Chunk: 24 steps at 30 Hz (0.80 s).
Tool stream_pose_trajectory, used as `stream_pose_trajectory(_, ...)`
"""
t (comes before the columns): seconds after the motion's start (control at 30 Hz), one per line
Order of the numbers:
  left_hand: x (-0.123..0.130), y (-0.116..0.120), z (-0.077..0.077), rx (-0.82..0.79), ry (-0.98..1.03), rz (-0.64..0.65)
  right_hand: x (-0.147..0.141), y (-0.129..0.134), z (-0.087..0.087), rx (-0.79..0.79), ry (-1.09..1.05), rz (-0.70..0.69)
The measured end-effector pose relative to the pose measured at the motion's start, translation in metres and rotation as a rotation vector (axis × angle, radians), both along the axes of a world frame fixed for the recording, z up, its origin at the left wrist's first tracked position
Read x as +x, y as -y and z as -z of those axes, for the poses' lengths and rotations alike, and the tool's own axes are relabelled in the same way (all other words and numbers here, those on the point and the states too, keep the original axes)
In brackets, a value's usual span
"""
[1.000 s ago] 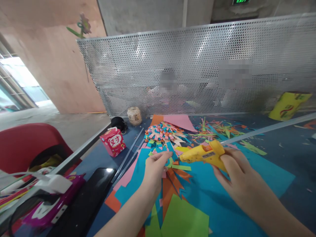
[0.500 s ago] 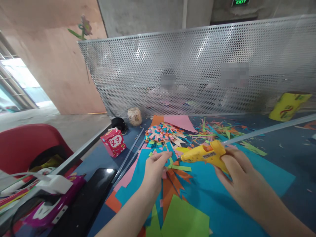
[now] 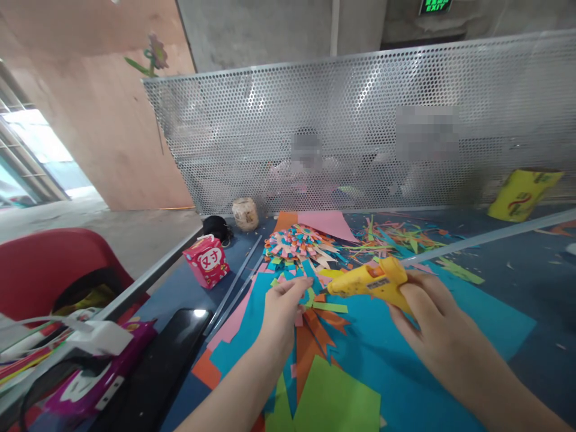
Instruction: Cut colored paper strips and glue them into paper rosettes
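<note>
While right hand (image 3: 438,318) snug around one glue gun (image 3: 369,283), left hand (image 3: 283,309) in pinched grip, contents unclear.

At near left, a phone (image 3: 155,360) lies beside a purple case (image 3: 81,390), left of which sits a red chair (image 3: 49,270). Farther off stand a red box (image 3: 207,262) and a jar (image 3: 245,214). A yellow roll (image 3: 524,195) sits far right, by the mesh screen (image 3: 360,102).
</note>
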State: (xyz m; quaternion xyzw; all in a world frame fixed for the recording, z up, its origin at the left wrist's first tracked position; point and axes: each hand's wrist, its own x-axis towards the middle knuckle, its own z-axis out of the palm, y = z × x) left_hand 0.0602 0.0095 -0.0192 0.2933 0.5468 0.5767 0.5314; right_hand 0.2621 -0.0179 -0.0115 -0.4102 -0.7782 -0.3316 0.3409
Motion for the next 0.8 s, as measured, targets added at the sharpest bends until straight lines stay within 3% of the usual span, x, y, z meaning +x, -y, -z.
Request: stream_pose_trajectory(0.8,-0.0009,-0.0003,0.0019,0.029,0.007,0.008,0.0000,-0.0051,0.0046,-0.091,-0.113,0.066)
